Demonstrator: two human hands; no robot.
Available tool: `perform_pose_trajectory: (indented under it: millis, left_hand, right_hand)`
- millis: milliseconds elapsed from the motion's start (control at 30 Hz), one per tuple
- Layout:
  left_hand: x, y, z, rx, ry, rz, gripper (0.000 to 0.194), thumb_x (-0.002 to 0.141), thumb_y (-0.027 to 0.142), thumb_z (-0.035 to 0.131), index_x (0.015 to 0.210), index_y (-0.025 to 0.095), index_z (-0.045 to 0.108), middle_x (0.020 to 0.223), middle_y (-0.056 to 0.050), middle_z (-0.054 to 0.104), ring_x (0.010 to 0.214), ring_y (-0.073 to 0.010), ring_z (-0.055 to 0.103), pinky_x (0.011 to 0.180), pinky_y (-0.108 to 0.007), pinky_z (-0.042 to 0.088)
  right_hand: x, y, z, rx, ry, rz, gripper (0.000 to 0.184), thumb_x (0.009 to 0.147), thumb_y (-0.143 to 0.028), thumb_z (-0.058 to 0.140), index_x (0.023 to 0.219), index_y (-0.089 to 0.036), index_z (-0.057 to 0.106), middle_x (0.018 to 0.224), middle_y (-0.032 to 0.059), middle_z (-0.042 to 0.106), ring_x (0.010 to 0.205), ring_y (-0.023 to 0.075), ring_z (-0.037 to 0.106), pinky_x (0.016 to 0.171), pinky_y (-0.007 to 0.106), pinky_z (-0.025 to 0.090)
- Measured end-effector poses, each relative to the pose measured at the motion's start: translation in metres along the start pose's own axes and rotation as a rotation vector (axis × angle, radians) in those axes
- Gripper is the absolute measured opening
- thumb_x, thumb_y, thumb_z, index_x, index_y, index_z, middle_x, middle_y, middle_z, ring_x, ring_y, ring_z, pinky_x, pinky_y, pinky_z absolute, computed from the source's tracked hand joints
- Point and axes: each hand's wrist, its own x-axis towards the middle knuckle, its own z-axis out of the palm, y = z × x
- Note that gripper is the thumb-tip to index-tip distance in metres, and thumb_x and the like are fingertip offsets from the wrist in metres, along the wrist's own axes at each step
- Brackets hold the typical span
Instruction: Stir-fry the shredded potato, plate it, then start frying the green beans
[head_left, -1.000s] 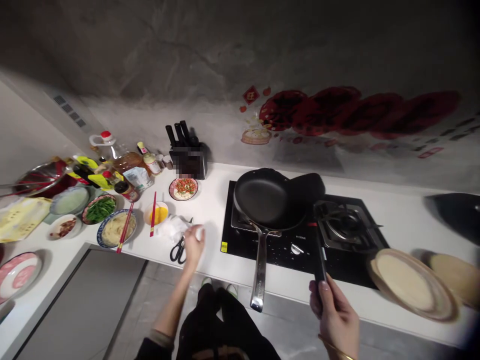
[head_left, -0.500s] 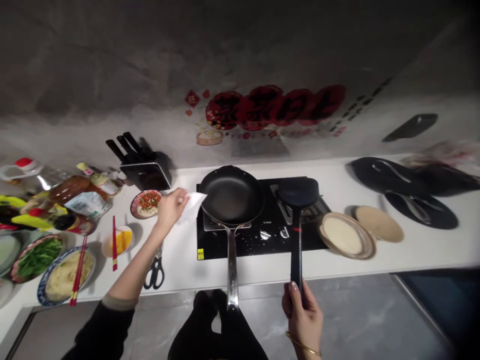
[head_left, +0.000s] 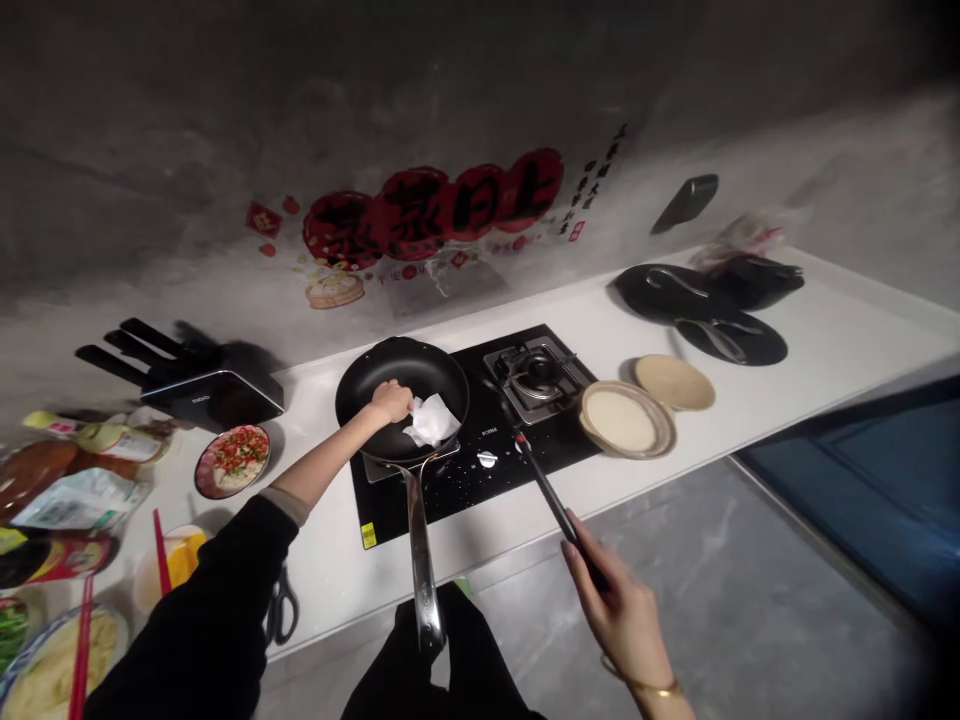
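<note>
My left hand (head_left: 391, 402) is inside a black frying pan (head_left: 364, 375), its fingers closed on a crumpled white paper towel (head_left: 433, 422) over the pan's surface. The pan sits on the left burner of a black gas stove (head_left: 465, 490), its metal handle pointing towards me. My right hand (head_left: 619, 600) grips the black handle of a spatula (head_left: 551, 490) in front of the stove. The spatula's head is hard to make out against the dark stove top. The right burner (head_left: 538, 372) is uncovered.
Left of the stove are a knife block (head_left: 217, 395), a plate of chopped chillies and garlic (head_left: 234, 460), scissors (head_left: 283, 608), a bowl of egg (head_left: 180, 560) and bottles. A round dish (head_left: 622, 420), a tan lid (head_left: 675, 382) and black pan lids (head_left: 731, 340) lie right.
My left hand has moved right with the paper towel, from beside the pan into it. My right hand has lowered the spatula away from the right burner. The view has turned right.
</note>
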Motion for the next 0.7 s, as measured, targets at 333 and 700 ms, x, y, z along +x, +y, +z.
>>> perform_pose_trajectory:
  millis: [333, 700]
  left_hand:
    - [-0.199, 0.025, 0.041, -0.170, 0.177, -0.411, 0.043, 0.089, 0.050, 0.032, 0.078, 0.018, 0.059, 0.065, -0.005, 0.063, 0.060, -0.0188, 0.059, 0.058, -0.029, 0.040]
    - [-0.218, 0.058, 0.153, -1.750, -0.018, -0.716, 0.061, 0.062, 0.075, 0.051, 0.089, 0.021, 0.044, 0.049, 0.008, 0.045, 0.032, -0.0075, 0.038, 0.035, -0.022, 0.034]
  right_hand:
    - [0.111, -0.099, -0.019, -0.967, -0.403, -0.537, 0.034, 0.087, -0.025, 0.045, 0.115, -0.028, 0.064, 0.078, 0.0059, 0.069, 0.057, 0.0165, 0.063, 0.042, 0.023, 0.030]
    - [0.139, -0.144, 0.021, -1.078, -0.725, -0.675, 0.041, 0.088, -0.020, 0.040, 0.126, -0.022, 0.054, 0.099, 0.0129, 0.067, 0.077, 0.0233, 0.067, 0.055, 0.028, 0.046]
